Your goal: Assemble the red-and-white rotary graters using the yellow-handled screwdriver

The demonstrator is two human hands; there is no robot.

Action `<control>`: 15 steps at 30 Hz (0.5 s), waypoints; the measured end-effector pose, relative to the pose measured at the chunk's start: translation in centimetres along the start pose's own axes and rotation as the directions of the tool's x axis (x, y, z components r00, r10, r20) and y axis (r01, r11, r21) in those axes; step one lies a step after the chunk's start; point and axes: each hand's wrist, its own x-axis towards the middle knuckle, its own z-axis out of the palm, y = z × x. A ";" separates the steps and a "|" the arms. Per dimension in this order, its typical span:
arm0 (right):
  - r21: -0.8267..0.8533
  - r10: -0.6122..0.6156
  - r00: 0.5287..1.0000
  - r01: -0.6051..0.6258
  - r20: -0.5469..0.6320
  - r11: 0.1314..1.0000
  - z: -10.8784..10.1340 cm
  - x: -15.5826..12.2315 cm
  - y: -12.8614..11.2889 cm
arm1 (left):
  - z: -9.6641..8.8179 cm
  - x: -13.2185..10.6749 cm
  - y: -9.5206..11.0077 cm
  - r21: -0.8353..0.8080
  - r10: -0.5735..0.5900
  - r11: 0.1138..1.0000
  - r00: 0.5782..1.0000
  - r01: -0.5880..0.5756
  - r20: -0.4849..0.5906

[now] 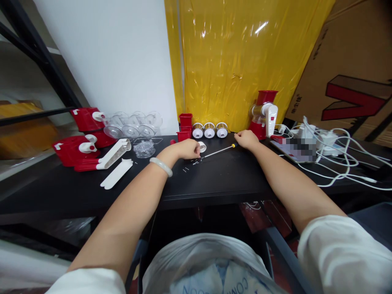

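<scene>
My right hand (247, 140) is closed around the handle of a long screwdriver (218, 151), whose thin shaft points left along the black table. At the shaft's tip, my left hand (190, 149) has its fingers pinched together; what they hold, if anything, is too small to make out. Several small screws (185, 169) lie scattered just below the left fingertips. A white ring-shaped part (202, 147) rests right beside the left hand. Behind it stand several metal drums with white rims (209, 130) in a row, next to stacked red hoppers (185, 126).
Left on the black table (214, 179) are red housings (76, 151), clear plastic parts (131, 128), a white handle casing (114, 153) and a white cover (116, 174). An assembled red-and-white grater (263, 116) stands at the right, near a tablet (294, 149) and tangled white cables (339, 163).
</scene>
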 end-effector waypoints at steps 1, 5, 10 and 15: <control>0.000 -0.001 1.000 0.001 0.000 1.000 0.0 0.0 0.1 | 0.0 -0.1 0.1 -0.003 -0.003 1.000 1.000 0.003 -0.016; 0.003 0.001 1.000 -0.001 0.000 1.000 0.1 0.1 0.2 | 0.0 -0.1 0.2 0.004 0.013 1.000 0.999 -0.013 -0.035; 0.006 0.006 1.000 -0.006 0.000 1.000 -0.1 0.0 0.0 | 0.1 0.0 0.2 -0.028 0.007 1.000 0.999 -0.008 -0.043; 0.013 0.004 1.000 -0.004 0.000 1.000 -0.2 -0.1 0.0 | 0.1 0.0 0.1 -0.042 -0.011 0.999 0.998 0.008 -0.059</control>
